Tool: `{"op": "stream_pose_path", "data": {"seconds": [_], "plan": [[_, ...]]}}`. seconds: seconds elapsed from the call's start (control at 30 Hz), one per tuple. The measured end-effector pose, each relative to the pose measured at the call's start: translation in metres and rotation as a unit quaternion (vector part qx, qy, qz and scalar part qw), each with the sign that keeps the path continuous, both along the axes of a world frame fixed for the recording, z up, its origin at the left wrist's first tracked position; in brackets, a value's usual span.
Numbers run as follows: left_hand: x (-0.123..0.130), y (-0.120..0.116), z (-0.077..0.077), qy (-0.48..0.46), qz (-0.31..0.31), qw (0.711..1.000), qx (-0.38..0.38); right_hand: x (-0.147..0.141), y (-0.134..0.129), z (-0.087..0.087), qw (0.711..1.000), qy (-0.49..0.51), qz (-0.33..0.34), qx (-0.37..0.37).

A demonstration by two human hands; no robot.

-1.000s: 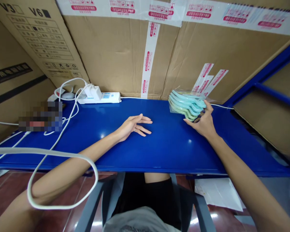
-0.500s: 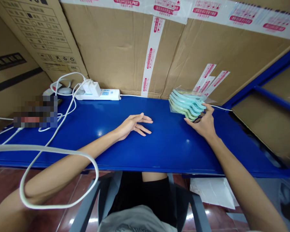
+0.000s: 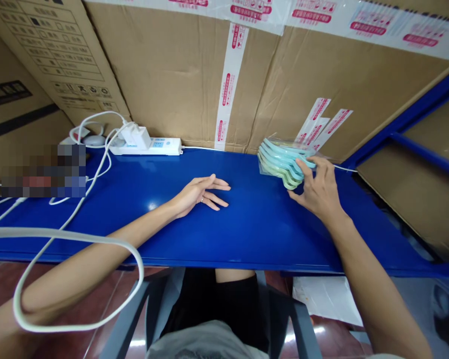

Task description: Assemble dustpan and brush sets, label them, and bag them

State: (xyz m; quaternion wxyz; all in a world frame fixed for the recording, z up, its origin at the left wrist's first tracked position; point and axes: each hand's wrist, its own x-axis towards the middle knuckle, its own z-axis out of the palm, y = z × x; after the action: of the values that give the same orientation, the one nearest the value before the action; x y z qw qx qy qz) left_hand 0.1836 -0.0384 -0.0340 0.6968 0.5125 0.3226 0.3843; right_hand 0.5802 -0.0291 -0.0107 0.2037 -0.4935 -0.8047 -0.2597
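Observation:
At the back right of the blue table lies a stack of wavy-edged plastic pieces (image 3: 282, 157), pale blue on top and pale green below, in a clear bag; their exact kind I cannot make out. My right hand (image 3: 320, 187) is curled round the stack's right end, with fingertips on the upper pieces and the thumb at the lower front edge. My left hand (image 3: 202, 195) rests on its side on the table, fingers loosely stretched out, with a ring on one finger. It holds nothing and is apart from the stack.
A white power strip (image 3: 166, 146) with plugged-in adapters stands at the back left. White cables (image 3: 75, 219) run across the left side, one looping over my left forearm. Cardboard (image 3: 172, 75) walls the back of the blue table (image 3: 224, 234). A blue frame bar (image 3: 426, 154) is at right.
My right hand has shifted its fingers further over the stack, with a fingertip now on the top pieces. My left hand keeps its pose. The whole view has moved slightly.

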Motion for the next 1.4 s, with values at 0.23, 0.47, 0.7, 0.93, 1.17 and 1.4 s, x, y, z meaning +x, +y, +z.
{"op": "stream_pose_path", "data": {"seconds": [0.23, 0.47, 0.7, 0.93, 1.17, 1.4], "plan": [[0.002, -0.001, 0.001, 0.013, 0.003, 1.000, 0.002, 0.002, 0.004, -0.008, 1.000, -0.001, 0.000, 0.009], [0.001, -0.001, -0.001, 0.005, -0.004, 1.000, 0.010, 0.000, 0.006, -0.013, 0.999, 0.010, 0.010, 0.032], [0.000, 0.000, -0.001, 0.008, -0.009, 1.000, 0.013, 0.001, 0.008, -0.016, 0.998, 0.010, 0.009, 0.063], [0.001, 0.001, -0.002, 0.006, -0.013, 1.000, 0.012, 0.002, 0.010, -0.014, 0.998, 0.005, 0.011, 0.062], [0.001, 0.001, -0.002, 0.003, -0.015, 1.000, 0.014, 0.001, 0.014, -0.017, 0.996, 0.046, 0.065, 0.039], [0.000, 0.002, -0.004, 0.001, -0.022, 1.000, 0.016, -0.001, 0.013, -0.017, 0.995, 0.069, 0.063, 0.014]]}}
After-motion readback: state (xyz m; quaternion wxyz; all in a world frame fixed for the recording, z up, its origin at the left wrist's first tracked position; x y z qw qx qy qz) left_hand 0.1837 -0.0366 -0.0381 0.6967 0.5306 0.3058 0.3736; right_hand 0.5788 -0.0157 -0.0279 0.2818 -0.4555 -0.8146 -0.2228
